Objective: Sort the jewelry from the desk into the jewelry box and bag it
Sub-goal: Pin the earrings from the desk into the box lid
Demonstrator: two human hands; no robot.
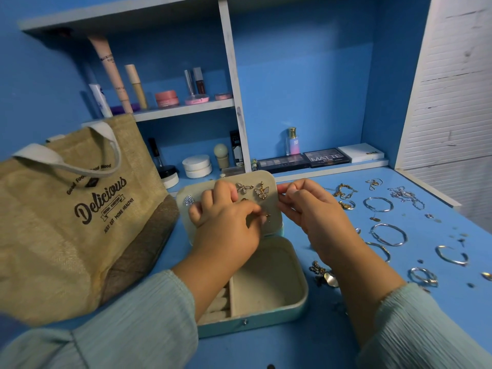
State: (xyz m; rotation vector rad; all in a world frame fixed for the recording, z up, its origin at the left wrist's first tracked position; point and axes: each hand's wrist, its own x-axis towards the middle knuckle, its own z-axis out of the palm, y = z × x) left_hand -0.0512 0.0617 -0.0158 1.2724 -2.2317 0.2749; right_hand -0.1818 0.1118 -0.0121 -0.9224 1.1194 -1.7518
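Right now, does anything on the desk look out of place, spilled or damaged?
Nothing looks spilled or broken. The hoops and chains lie loose on the blue desk, waiting to be sorted. The jewelry box stands open, butterfly earrings pinned in its lid. The jute bag leans upright beside it.

Two bare hands are seen, the left hand (226,222) and the right hand (316,219), with no rings, watch or bracelets worn on either. Both forearms are covered by long, loose sleeves (127,323) of a pale mint-green fabric, finely ribbed or pleated along their length. The cuffs are gathered above the wrists, which are left uncovered.
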